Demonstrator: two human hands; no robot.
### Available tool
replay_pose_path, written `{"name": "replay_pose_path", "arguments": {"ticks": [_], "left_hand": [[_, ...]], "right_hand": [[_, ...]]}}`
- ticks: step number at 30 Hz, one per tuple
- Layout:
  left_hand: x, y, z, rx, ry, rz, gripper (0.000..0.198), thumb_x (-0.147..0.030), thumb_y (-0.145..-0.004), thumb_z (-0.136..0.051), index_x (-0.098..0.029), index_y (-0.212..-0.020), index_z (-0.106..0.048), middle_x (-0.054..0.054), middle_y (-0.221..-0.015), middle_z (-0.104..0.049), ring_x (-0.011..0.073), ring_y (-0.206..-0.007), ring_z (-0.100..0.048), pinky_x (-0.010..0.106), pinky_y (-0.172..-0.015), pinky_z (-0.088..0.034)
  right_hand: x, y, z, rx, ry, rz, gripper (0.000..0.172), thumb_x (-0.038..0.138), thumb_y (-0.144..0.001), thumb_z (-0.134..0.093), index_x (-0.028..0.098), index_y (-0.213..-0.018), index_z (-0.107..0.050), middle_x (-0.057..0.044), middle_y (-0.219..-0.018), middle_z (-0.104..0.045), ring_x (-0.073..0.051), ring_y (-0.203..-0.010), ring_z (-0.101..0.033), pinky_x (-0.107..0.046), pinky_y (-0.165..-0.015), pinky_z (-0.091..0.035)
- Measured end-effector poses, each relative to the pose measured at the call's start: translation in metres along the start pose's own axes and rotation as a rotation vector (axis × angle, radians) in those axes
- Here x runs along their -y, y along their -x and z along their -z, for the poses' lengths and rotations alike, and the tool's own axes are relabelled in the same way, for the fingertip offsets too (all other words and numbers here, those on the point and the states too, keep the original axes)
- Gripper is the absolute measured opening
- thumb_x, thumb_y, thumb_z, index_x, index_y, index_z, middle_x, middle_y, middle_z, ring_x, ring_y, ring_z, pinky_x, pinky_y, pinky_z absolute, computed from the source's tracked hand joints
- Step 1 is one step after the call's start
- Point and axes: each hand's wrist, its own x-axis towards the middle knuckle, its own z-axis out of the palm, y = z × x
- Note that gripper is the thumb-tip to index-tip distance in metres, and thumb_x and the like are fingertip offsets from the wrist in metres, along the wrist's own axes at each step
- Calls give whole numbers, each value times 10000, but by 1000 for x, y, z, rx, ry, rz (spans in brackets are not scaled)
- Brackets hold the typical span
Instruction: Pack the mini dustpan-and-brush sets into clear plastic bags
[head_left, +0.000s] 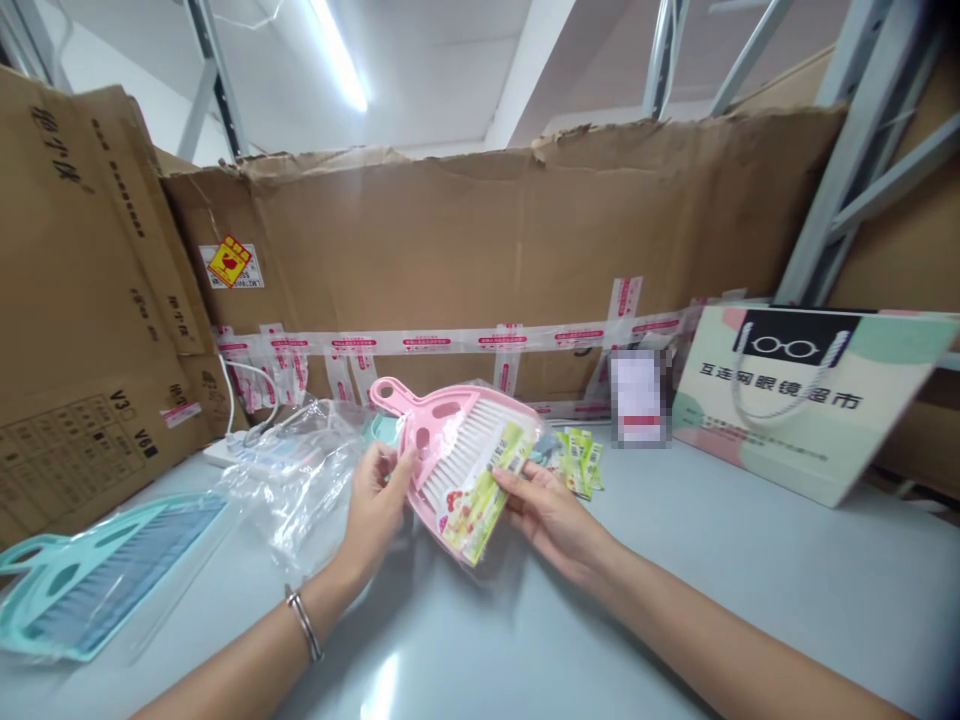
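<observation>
A pink dustpan and brush set (450,425) with pale bristles is lifted above the table between both hands. My left hand (379,500) grips its left edge, thumb on the front. My right hand (551,515) pinches the right side, the thumb lying on a green and yellow printed card (484,500) over the bristles. Clear film seems to wrap the set. Behind the pink set a bit of turquoise plastic (384,430) shows, mostly hidden. Several similar green cards (579,462) lie on the table just beyond my right hand.
A turquoise dustpan and brush set (112,575) in clear film lies at the left. Crumpled clear plastic bags (292,480) and a white power strip (232,450) are behind it. A paper bag (795,400) stands at the right. Cardboard (450,250) walls the back; a large carton (82,300) stands left.
</observation>
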Motion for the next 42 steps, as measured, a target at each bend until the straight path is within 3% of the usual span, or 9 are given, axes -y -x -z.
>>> {"name": "replay_pose_path", "arguments": {"ticks": [4, 10, 19, 22, 25, 27, 29, 33, 42], "left_hand": [[-5, -13, 10, 41, -130, -44, 377, -494, -797, -523, -183, -615, -410, -64, -497, -422, 66, -423, -397, 162, -373, -309], [-18, -39, 37, -146, -382, -266, 346, -423, -792, -568, -175, -559, -504, -33, -474, -481, 83, -449, -424, 184, -448, -340], [4, -32, 22, -92, -272, -117, 298, -434, -776, -570, -178, -632, -519, 13, -606, -595, 132, -561, -562, 203, -473, -430], [7, -31, 20, -95, -220, -49, 302, -465, -766, -566, -186, -679, -488, -13, -600, -560, 116, -525, -545, 179, -415, -399], [9, -33, 22, -90, -125, 46, 320, -499, -766, -549, -202, -724, -438, -55, -549, -498, 87, -423, -475, 156, -348, -328], [11, -33, 23, -68, -57, 131, 341, -523, -763, -541, -209, -734, -410, -80, -503, -447, 74, -361, -411, 146, -314, -266], [11, -32, 21, -63, 17, 195, 357, -533, -750, -551, -214, -738, -391, -96, -476, -410, 71, -337, -384, 141, -305, -229], [9, -29, 15, -155, 167, 202, 329, -479, -742, -574, -214, -740, -378, -94, -536, -446, 64, -383, -430, 142, -348, -278], [-4, -23, 2, -441, 306, 291, 162, -317, -844, -484, -195, -751, -435, -28, -730, -549, 109, -659, -587, 252, -612, -491]], "right_hand": [[2, -1, 5, -87, 21, -86, 244, 250, -646, -750, 164, -819, -600, -49, -772, -719, -160, -671, -673, -281, -662, -546], [34, 2, 18, -31, 181, -103, 76, 196, -754, -639, 142, -807, -641, -74, -783, -724, -150, -670, -681, -238, -615, -546], [11, -16, 32, -116, 264, -73, 67, 214, -766, -592, 161, -809, -591, -77, -765, -700, -171, -700, -673, -321, -712, -543], [29, -30, 61, -324, 472, 121, 188, 241, -728, -598, 166, -889, -539, -81, -793, -666, -218, -734, -657, -399, -729, -523], [52, -36, 90, -687, 855, 502, 472, 264, -606, -683, 155, -1019, -481, -140, -987, -604, -300, -975, -579, -481, -871, -429], [53, -36, 96, -775, 1021, 724, 521, 310, -588, -691, 145, -1032, -474, -166, -1068, -554, -312, -1067, -507, -477, -923, -377], [40, -35, 89, -595, 1059, 706, 417, 375, -649, -641, 160, -976, -496, -122, -985, -574, -261, -968, -545, -429, -855, -422], [5, -33, 60, -206, 976, 290, 312, 373, -668, -631, 183, -896, -536, -20, -814, -597, -153, -671, -576, -329, -680, -464], [-1, -20, 28, -88, 582, 121, 378, 378, -561, -728, 199, -801, -497, 8, -676, -658, -158, -625, -602, -297, -630, -450]]}}
